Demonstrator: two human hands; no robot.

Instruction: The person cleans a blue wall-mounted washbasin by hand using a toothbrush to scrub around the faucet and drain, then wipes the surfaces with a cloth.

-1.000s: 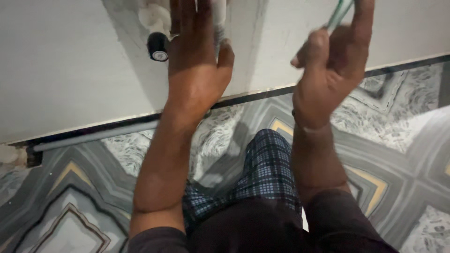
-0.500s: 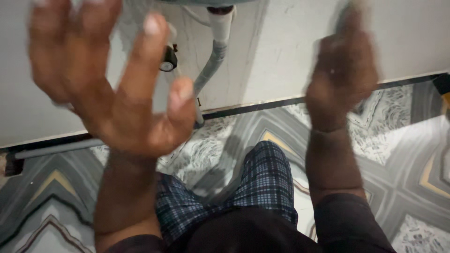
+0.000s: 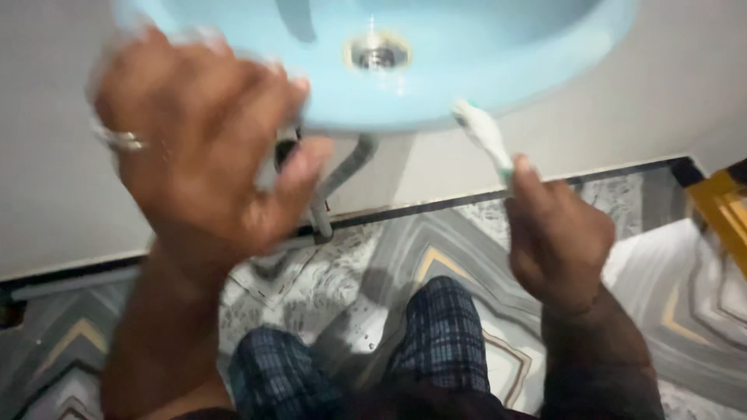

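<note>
A: Item one, right hand (image 3: pixel 562 237)?
B: Fist closed around a toothbrush (image 3: pixel 484 138), white with a green handle. The brush head points up and left, just under the rim of the light blue basin (image 3: pixel 467 93); whether it touches the rim cannot be told.

A: Item two, left hand (image 3: pixel 204 159)?
B: Raised in front of the basin's left edge, blurred. Fingers loosely curled, a ring (image 3: pixel 124 141) on one finger. It appears to hold nothing, but through the blur I cannot tell for sure.

A: Fixtures?
B: Basin at top of view, metal drain (image 3: pixel 378 54) in its bowl. Grey waste pipe (image 3: pixel 344 168) curving down below it against the white wall (image 3: pixel 54 155).

A: Ground level?
B: Patterned grey, white and yellow floor tiles (image 3: pixel 436 241); blue checked shorts (image 3: pixel 443 334) at the bottom; a yellow object (image 3: pixel 720 206) at the right edge.
</note>
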